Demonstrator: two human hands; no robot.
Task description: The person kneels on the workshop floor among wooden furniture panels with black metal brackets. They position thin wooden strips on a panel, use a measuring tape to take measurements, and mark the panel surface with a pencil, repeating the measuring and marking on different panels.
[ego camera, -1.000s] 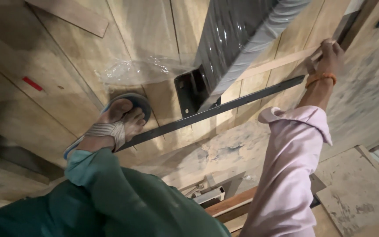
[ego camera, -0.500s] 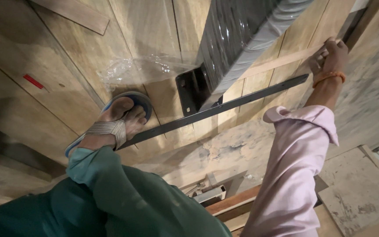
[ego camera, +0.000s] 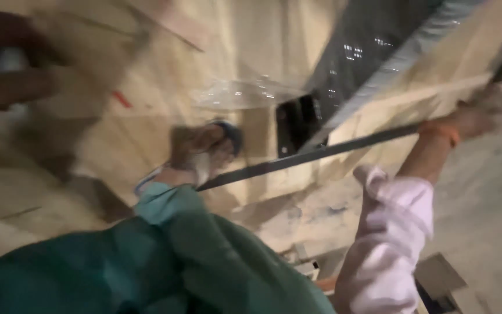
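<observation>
left hand (ego camera: pixel 7 70) is a blur at the upper left edge — cannot tell its grip. the foot (ego camera: pixel 201 152) pins the long metal strip's (ego camera: pixel 315 154) low end; right hand (ego camera: pixel 483 110) is wrapped round its far end — best kept taut and steady.

Warm, dim light falls over the wooden floor (ego camera: pixel 117 145) below me, the whole view smeared by motion blur. My left hand (ego camera: pixel 7 70) is a dark, unfocused shape at the upper left; small glints speckle the plastic sheet (ego camera: pixel 239 93) and the dark panel (ego camera: pixel 367 52).
</observation>
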